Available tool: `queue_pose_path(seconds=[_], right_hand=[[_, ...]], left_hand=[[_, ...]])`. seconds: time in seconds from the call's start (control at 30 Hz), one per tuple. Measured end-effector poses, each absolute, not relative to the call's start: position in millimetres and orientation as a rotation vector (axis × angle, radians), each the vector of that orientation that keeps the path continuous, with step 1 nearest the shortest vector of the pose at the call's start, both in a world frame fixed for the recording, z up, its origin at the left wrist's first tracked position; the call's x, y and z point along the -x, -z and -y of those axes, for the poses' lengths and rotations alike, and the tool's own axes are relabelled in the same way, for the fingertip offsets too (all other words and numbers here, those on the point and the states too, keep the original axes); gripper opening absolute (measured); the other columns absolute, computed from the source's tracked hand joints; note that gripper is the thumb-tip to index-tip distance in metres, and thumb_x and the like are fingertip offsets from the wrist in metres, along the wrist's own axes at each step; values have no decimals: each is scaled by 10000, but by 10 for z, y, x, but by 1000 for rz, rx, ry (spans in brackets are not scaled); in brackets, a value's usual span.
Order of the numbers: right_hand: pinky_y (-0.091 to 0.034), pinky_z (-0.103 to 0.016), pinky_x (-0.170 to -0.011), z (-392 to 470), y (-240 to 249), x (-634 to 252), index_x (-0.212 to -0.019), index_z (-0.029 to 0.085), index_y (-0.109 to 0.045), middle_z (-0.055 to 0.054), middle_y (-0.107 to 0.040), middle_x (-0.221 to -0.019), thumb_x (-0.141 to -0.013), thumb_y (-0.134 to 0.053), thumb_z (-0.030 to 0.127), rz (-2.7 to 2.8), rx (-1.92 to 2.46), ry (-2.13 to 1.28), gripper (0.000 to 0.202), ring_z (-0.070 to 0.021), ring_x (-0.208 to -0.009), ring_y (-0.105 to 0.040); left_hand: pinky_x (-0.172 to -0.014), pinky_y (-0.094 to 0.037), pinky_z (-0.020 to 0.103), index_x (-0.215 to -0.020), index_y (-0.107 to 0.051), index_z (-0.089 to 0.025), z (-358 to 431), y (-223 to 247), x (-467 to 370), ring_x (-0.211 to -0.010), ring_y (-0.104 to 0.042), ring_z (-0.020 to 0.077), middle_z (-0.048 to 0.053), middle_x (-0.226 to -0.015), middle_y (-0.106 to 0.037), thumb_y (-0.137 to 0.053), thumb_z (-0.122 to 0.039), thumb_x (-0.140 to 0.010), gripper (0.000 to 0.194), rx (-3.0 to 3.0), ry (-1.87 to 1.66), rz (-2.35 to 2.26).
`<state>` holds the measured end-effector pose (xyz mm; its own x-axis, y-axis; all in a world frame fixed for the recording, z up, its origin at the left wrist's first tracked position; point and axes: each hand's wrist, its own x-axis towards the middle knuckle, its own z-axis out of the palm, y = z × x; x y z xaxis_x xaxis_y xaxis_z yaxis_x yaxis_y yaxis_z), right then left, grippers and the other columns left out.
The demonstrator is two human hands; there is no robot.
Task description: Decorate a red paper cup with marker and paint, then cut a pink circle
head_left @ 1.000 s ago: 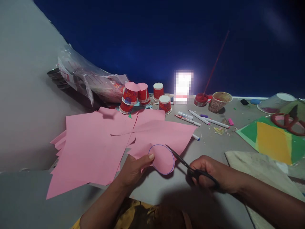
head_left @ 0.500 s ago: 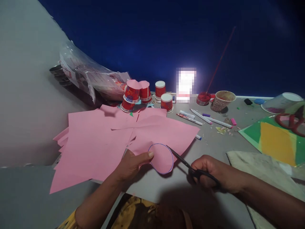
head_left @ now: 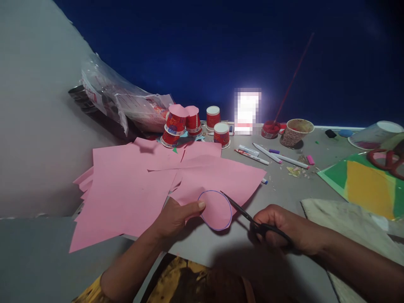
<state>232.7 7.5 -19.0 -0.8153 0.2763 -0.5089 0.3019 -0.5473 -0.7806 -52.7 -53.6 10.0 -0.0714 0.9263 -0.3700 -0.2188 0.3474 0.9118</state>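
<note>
My left hand point(head_left: 181, 212) pinches a sheet of pink paper point(head_left: 227, 172), thumb on top and fingers hidden beneath. A round shape outlined in blue point(head_left: 216, 210) lies beside the thumb, its lower edge cut along the line. In my right hand point(head_left: 280, 229) is a pair of black-handled scissors point(head_left: 244, 213); the blades meet the paper at the upper right of the outline. More pink sheets point(head_left: 126, 193) lie stacked to the left on the grey table.
Behind the paper stand several red paper cups point(head_left: 221, 135), some topped with pink paper. Felt pens point(head_left: 267, 153), a red paint pot point(head_left: 270, 129) and a patterned cup point(head_left: 296, 132) are further right. A pale cloth point(head_left: 341, 227) and red-handled scissors point(head_left: 385, 162) lie at the right.
The view has shifted slightly. Both hands, the scissors and the pink paper hold nearly the same positions relative to each other.
</note>
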Motion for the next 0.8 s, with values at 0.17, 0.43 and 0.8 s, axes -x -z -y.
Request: queue_pose_path(seconds=[0.17,0.43,0.8], right_hand=[[-256,-186,-414,-82,145,-2325,-662,171,-595,79,-475,-519,-559,-911,726,-1497,-962,2546,647,-46,-458,-348],[-273,-176,-420,-82,163,-2326,-675,163,-601,79,-487,-529,-542,-917,723,-1507,-964,2531,657,-41,-460,-362],[-284,-170,-430,-81,206,-2343,-673,158,-604,70,-503,-559,-574,-930,660,-1512,-953,2573,607,-40,-479,-370]], left_hand=[[-917,-600,500,-988,-818,-171,530,-150,550,-997,-752,356,129,-960,-818,-963,-438,-635,465,-763,-1076,-1281],[-917,-583,491,-1028,-803,-149,498,-160,679,-1002,-725,328,127,-1021,-803,-926,-484,-693,489,-880,-934,-1305],[-825,-588,446,-845,-780,-156,504,-80,806,-871,-720,310,66,-727,-728,-938,-461,-698,374,-905,-854,-1401]])
